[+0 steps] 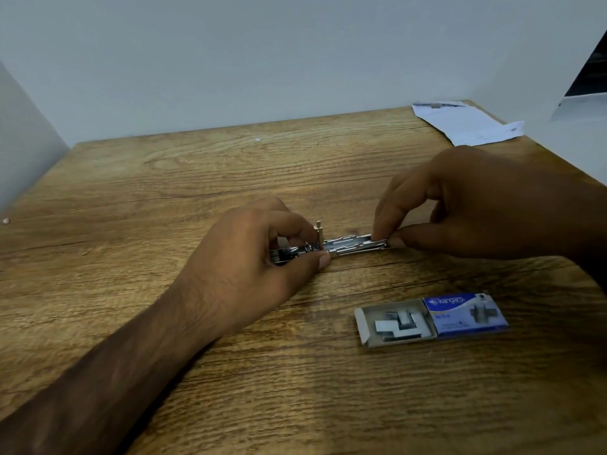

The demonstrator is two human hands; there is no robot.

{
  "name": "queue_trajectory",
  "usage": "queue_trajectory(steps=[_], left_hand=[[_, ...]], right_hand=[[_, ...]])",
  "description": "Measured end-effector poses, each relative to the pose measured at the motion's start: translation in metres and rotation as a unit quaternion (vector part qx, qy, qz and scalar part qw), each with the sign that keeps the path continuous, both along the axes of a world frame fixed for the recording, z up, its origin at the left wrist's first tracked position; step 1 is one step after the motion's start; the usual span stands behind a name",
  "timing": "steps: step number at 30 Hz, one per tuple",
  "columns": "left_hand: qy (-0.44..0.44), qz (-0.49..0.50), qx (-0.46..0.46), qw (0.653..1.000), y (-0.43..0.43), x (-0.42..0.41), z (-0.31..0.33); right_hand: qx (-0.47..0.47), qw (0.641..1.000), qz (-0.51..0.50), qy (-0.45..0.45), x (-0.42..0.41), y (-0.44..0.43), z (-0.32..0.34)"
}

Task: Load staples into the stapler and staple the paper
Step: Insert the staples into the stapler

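One wooden table [230, 178] fills most of the view, set against a plain pale wall. Two bare hands work above its middle. The left hand [259, 254] comes in from the lower left on a bare forearm, its thumb and fingers curled round the left half of the stapler [348, 246]. The right hand [460, 208] reaches in from the right edge, with its thumb and forefinger pinching the stapler's right end; whether a strip of staples sits between those fingertips cannot be told.

One folded white paper [469, 126] lies at the far right corner of the table, well apart from the hands.

One staple box [466, 311] lies flat near the right front, its blue sleeve to the right and its grey tray [363, 323] slid out to the left.

The one stapler is metal and lies opened out flat on the table between the two hands, with a small post [319, 229] standing upright at its middle.

Several staple strips [397, 325] lie crosswise in the tray; their exact number is unclear.
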State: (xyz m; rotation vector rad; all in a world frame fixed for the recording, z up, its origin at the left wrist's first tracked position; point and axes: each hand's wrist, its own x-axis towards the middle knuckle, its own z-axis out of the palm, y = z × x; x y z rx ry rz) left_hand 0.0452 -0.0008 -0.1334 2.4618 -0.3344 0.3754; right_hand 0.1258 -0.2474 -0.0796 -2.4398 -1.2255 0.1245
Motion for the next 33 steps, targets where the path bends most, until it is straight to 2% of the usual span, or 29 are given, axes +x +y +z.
queue_trajectory(steps=[7,10,16,23,29,33], left_hand=[[-0.020,-0.001,-0.014,1.000,-0.001,-0.002,0.000],[-0.039,0.009,-0.060,0.997,0.000,-0.003,0.002],[-0.018,0.010,-0.072,0.997,-0.011,-0.001,0.005],[0.027,0.042,0.004,0.999,-0.027,0.004,0.017],[-0.029,0.047,0.108,0.993,-0.036,-0.003,0.019],[-0.060,0.040,0.130,0.989,-0.039,-0.007,0.019]], right_hand=[[-0.004,0.999,-0.041,-0.023,-0.005,0.001,0.002],[-0.009,0.999,-0.043,0.011,-0.005,0.004,0.002],[0.006,0.998,-0.031,0.048,-0.001,0.005,-0.001],[0.019,0.998,-0.035,0.048,-0.001,0.006,-0.004],[0.023,0.998,-0.036,0.036,-0.001,0.007,-0.005],[0.029,0.998,-0.038,0.033,-0.001,0.006,-0.005]])
